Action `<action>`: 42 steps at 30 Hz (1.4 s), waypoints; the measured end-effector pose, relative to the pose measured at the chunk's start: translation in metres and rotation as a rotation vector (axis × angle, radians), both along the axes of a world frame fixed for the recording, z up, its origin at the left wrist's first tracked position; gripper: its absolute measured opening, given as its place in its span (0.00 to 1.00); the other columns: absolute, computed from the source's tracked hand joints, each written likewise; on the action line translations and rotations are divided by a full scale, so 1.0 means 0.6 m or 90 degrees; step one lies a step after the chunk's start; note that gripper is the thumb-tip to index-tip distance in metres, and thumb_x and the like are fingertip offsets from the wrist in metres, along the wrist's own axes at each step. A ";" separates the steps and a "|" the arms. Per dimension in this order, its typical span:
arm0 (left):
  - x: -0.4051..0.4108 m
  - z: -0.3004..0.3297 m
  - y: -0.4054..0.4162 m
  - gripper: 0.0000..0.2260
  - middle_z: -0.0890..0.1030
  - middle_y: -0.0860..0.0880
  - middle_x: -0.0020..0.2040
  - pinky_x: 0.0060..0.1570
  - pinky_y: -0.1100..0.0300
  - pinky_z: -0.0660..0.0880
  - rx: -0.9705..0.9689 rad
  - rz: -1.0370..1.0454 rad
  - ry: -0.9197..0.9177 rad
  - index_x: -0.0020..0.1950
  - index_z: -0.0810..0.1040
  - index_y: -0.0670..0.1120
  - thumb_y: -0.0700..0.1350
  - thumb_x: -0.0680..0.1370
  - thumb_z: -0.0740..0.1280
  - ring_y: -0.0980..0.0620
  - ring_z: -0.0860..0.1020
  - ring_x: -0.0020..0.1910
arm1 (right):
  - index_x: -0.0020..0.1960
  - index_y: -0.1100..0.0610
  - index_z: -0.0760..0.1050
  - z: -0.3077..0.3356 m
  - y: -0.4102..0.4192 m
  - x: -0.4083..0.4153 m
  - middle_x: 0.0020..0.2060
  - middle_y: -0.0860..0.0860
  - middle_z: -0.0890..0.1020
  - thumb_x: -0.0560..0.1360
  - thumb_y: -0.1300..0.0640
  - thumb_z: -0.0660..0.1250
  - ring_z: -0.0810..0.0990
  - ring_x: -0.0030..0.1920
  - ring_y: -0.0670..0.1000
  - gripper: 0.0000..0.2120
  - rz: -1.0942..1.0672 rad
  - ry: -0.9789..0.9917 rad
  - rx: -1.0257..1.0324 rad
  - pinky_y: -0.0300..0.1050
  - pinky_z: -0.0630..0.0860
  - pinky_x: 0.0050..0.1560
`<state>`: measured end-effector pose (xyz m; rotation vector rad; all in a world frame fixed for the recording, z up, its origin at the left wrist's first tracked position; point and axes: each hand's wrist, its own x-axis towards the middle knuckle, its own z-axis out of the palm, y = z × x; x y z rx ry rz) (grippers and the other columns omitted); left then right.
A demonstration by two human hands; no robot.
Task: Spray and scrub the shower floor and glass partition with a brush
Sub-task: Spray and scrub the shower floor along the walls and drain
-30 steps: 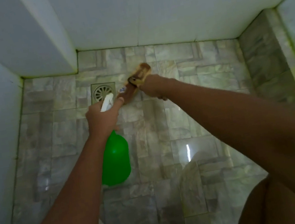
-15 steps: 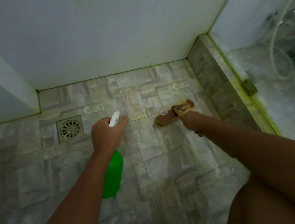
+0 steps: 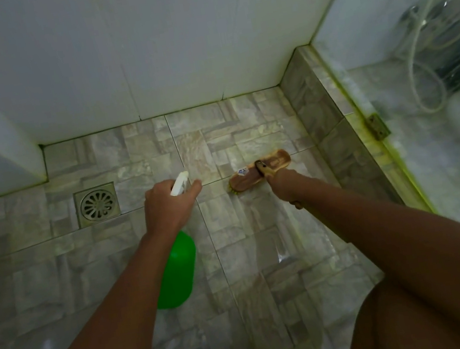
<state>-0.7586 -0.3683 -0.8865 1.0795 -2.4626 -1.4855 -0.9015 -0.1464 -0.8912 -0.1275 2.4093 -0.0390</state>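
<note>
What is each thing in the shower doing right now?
Left hand: grips the spray bottle, finger at the trigger.
Spray bottle: green, held above the floor, nozzle pointing forward.
Right hand: grips the brush handle.
Brush: bristles down on the floor tiles.
Floor drain: grate in place.
Glass partition: grimy, green along its bottom edge.

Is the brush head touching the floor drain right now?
Apart. The head view shows the brush head on the floor tiles by the right hand, with the left hand and bare tile between it and the floor drain.
</note>
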 end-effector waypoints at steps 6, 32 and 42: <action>0.005 0.002 0.008 0.20 0.78 0.49 0.29 0.37 0.55 0.74 0.001 0.011 -0.014 0.29 0.76 0.48 0.61 0.72 0.73 0.44 0.80 0.35 | 0.72 0.53 0.66 -0.003 0.005 -0.003 0.39 0.59 0.73 0.82 0.43 0.47 0.78 0.31 0.57 0.24 0.027 0.010 0.023 0.43 0.73 0.19; 0.216 0.017 -0.182 0.17 0.76 0.51 0.29 0.35 0.58 0.75 0.009 0.381 0.030 0.32 0.74 0.45 0.50 0.73 0.77 0.54 0.75 0.29 | 0.71 0.55 0.68 -0.027 -0.405 0.135 0.54 0.57 0.80 0.83 0.58 0.51 0.81 0.47 0.56 0.18 0.685 0.014 -0.127 0.45 0.76 0.43; 0.200 0.015 -0.159 0.16 0.78 0.51 0.31 0.36 0.42 0.84 0.048 0.369 0.074 0.37 0.80 0.45 0.56 0.73 0.75 0.39 0.84 0.36 | 0.74 0.59 0.63 0.008 -0.354 0.142 0.50 0.61 0.76 0.85 0.51 0.48 0.80 0.51 0.62 0.21 0.401 0.021 -0.155 0.49 0.75 0.46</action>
